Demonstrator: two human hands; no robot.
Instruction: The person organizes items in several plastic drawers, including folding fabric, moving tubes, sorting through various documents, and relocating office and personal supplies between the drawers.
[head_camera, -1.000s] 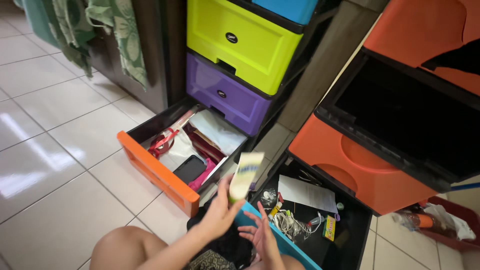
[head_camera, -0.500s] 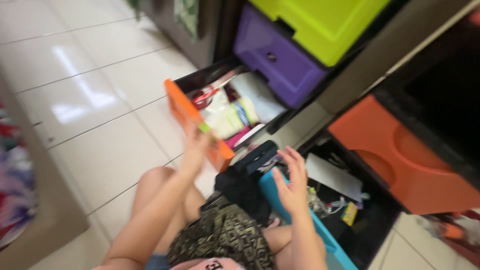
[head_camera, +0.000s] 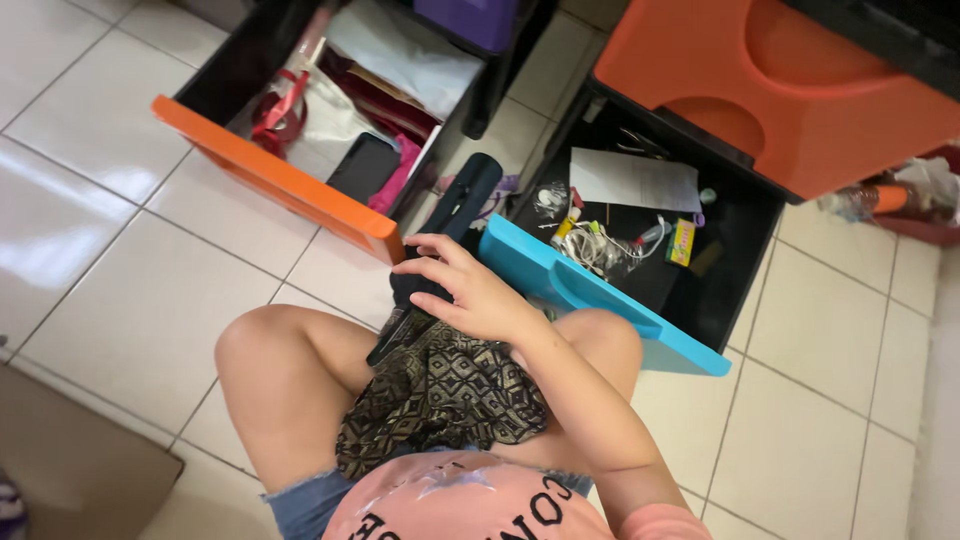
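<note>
1. Only the right hand (head_camera: 470, 290) is seen, at about the centre of the view, above the person's lap; the left hand is not in view.
2. The right hand's fingers (head_camera: 432, 262) are loosely curled and spread over a long black object (head_camera: 455, 215). They are laid on its lower part; whether a full grip is closed around it cannot be told.
3. The black object runs from the fingers toward 1 o'clock, its rounded upper end lying free in the gap between the two open drawers.
4. A patterned dark cloth (head_camera: 445, 395) is spread on the lap at 6 o'clock of the hand, touching the wrist side.
5. An orange-fronted drawer (head_camera: 270, 180) stands open at 10 o'clock of the hand, holding a red ribbon (head_camera: 280, 105) and a black flat case (head_camera: 365, 165).
6. A blue-fronted drawer (head_camera: 600, 300) stands open at 3 o'clock, just beside the hand, with white cables (head_camera: 600, 245) and a sheet of paper (head_camera: 635, 180) inside.
</note>
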